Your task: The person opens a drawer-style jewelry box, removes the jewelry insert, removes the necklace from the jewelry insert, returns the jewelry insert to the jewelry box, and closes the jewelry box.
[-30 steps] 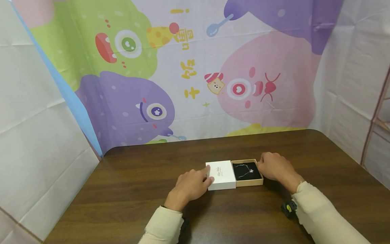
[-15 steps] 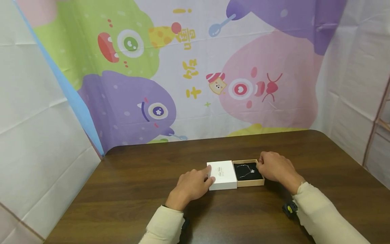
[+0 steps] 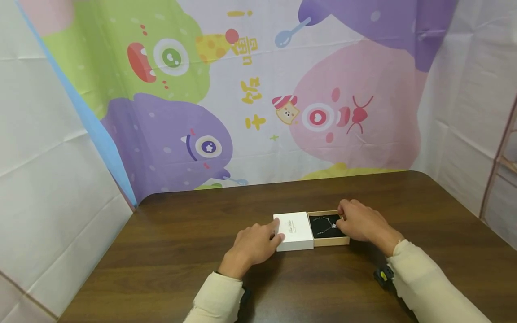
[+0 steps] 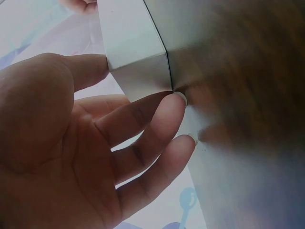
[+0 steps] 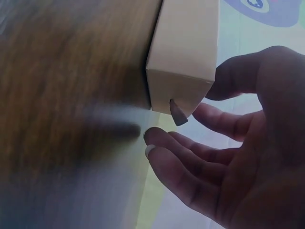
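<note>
A white slide-out jewellery box (image 3: 294, 229) lies on the table with its kraft-coloured drawer (image 3: 331, 242) pulled out to the right. In the drawer, a silver bracelet (image 3: 323, 220) with a pale charm lies on a black pad (image 3: 323, 231). At the white sleeve's left end, my left hand (image 3: 252, 244) pinches it between thumb and finger. My right hand (image 3: 365, 220) is over the drawer's right end, with thumb and index finger apart at its rim and partly covering the pad. In the right wrist view, a small ribbon tab (image 5: 178, 114) sticks out of the drawer's end face.
The box stands on a dark brown wooden table (image 3: 181, 269). Behind it hangs a cloth backdrop (image 3: 258, 157) with cartoon monsters, and pale cloth walls (image 3: 60, 179) flank both sides.
My right hand has shifted slightly left, from the drawer's right edge to over its right end. The left hand, the sleeve and the drawer have stayed in place.
</note>
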`<state>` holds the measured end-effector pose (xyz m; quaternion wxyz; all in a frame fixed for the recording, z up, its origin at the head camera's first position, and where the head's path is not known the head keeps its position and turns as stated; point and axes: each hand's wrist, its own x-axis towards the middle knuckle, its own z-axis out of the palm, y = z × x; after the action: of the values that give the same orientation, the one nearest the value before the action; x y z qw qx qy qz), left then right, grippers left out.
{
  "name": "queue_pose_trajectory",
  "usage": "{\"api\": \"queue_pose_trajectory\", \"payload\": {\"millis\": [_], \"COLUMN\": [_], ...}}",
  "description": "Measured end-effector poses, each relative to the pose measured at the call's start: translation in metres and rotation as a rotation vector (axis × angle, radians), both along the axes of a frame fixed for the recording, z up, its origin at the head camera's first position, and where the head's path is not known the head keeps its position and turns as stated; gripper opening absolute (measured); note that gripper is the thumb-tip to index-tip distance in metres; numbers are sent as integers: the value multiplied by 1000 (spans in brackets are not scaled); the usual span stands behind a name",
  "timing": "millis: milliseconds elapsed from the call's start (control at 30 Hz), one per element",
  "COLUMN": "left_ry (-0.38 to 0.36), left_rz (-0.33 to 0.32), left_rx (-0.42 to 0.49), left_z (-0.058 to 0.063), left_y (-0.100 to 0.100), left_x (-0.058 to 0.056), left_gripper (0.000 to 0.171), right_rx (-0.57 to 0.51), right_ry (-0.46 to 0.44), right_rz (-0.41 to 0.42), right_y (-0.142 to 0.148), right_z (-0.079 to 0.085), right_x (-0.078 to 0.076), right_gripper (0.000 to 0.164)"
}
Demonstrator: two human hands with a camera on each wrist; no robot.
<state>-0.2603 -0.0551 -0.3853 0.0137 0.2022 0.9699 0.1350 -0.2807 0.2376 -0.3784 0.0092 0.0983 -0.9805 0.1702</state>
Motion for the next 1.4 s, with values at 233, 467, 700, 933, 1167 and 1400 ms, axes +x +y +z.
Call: {"api": "queue_pose_trajectory", "payload": {"millis": [233, 467, 700, 933, 1167, 1400], "left_ry": [-3, 3, 10, 3, 2, 0], "left_rz": [3, 5, -2, 0, 2, 4], "left_rx": [14, 3, 4, 1, 2, 5], "left_z": [0, 0, 2, 1, 0, -1], "left_y": [0, 0, 1, 1, 1, 1], "left_x": [0, 0, 2, 0, 1, 1], "left_gripper": [58, 57, 57, 58, 57, 57], "right_rx": [65, 142, 127, 92, 82, 85], "right_ry": [3, 5, -2, -40, -60, -36], "right_rz": [50, 93, 84, 45, 33, 38], "right_y": [-1, -3, -3, -2, -4, -5], "right_z": [1, 1, -1, -2, -1, -2], "right_x": [1, 2, 1, -1, 0, 0], "right_gripper": [41, 50, 52, 54, 50, 45]}}
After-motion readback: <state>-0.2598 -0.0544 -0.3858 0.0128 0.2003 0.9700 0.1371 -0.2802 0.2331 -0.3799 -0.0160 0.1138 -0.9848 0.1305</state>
